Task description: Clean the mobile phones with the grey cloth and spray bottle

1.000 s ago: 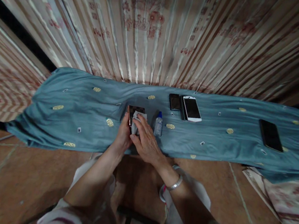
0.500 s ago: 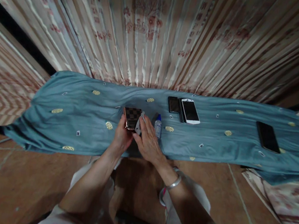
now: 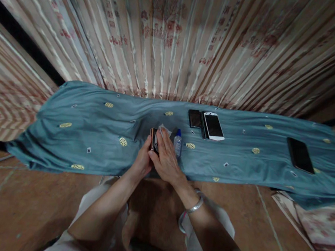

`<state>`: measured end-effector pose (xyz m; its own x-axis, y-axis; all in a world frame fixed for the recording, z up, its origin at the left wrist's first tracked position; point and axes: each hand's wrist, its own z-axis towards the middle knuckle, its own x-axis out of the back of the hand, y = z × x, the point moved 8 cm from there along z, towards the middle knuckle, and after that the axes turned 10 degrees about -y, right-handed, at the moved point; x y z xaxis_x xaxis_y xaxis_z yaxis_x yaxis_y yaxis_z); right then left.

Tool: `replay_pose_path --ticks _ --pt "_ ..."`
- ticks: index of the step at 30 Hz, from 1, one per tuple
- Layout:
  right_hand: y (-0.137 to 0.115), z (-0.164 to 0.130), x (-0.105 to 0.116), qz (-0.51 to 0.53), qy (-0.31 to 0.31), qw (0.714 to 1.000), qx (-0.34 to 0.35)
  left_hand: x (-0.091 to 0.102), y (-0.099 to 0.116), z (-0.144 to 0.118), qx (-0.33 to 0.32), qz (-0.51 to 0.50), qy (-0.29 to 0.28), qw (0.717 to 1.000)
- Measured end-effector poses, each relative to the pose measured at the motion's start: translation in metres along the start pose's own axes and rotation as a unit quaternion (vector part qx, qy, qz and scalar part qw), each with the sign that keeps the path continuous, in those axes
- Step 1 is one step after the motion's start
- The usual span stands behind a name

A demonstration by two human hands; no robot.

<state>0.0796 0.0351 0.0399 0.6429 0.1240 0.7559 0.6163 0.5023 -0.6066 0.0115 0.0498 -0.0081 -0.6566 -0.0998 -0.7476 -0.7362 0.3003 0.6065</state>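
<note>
My left hand point(image 3: 143, 156) is closed around a phone point(image 3: 152, 136) with a shiny gold-coloured edge. The phone is turned nearly edge-on, so only a narrow strip of it shows. Under the fingers of my right hand point(image 3: 166, 158) is a pale, crumpled wipe point(image 3: 161, 128), pressed against the phone's right side. Most of the wipe and the phone's far face are hidden by that hand. Just right of my right fingers lies a small clear bottle point(image 3: 177, 144) with a blue cap.
A blue patterned cloth point(image 3: 108, 123) covers the long table. Beyond the bottle lie a small dark phone point(image 3: 194, 118) and a white phone point(image 3: 214, 126) resting on a dark one. Another dark phone point(image 3: 300, 154) lies far right. A striped curtain point(image 3: 165, 58) hangs behind.
The phone has moved slightly right and turned from showing its checkered face to nearly edge-on. My left hand has shifted right with it; the right hand stays against it with the wipe.
</note>
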Motion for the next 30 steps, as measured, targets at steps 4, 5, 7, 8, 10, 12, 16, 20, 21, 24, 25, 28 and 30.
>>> replay_pose_path --ticks 4,5,7,8,10,12,16,20,21,24,25,28,30 --pt "-0.007 -0.002 -0.002 0.023 -0.01 1.0 0.018 0.004 0.003 0.001 -0.019 0.015 0.017 1.0" --pt "-0.007 -0.002 -0.001 0.028 -0.007 0.999 0.016 0.003 0.004 0.001 -0.026 0.021 0.02 0.999" --pt "-0.005 -0.002 0.005 0.035 0.004 0.999 0.008 0.0 0.005 0.001 -0.039 0.03 0.016 0.999" --pt "-0.004 -0.002 0.008 0.034 0.012 0.999 0.004 -0.001 0.005 0.001 -0.041 0.032 0.013 0.999" --pt "-0.002 0.0 0.014 0.027 0.021 0.999 0.0 -0.004 0.005 0.001 -0.042 0.031 0.01 0.999" --pt "0.0 0.001 0.018 0.016 0.018 1.0 -0.002 -0.005 0.005 0.0 -0.04 0.03 0.012 0.999" --pt "0.003 0.003 0.022 0.017 0.006 1.0 0.0 -0.004 0.009 0.003 -0.048 0.023 0.019 0.998" --pt "0.006 0.002 0.027 0.052 0.033 0.998 -0.008 -0.005 0.009 0.006 -0.047 0.037 0.002 0.998" --pt "0.008 0.002 0.028 0.062 0.041 0.997 -0.012 -0.005 0.01 0.006 -0.053 0.046 0.001 0.998" --pt "0.016 0.001 0.03 0.093 0.066 0.993 -0.028 -0.005 0.013 0.004 -0.062 0.08 0.004 0.995" --pt "0.019 0.001 0.03 0.102 0.074 0.991 -0.033 -0.005 0.014 0.003 -0.059 0.088 0.004 0.994" --pt "0.028 0.002 0.03 0.129 0.088 0.987 -0.046 -0.004 0.018 0.0 -0.049 0.098 0.005 0.994" --pt "0.033 0.003 0.029 0.153 0.096 0.982 -0.051 -0.001 0.022 -0.001 -0.05 0.094 0.017 0.994"
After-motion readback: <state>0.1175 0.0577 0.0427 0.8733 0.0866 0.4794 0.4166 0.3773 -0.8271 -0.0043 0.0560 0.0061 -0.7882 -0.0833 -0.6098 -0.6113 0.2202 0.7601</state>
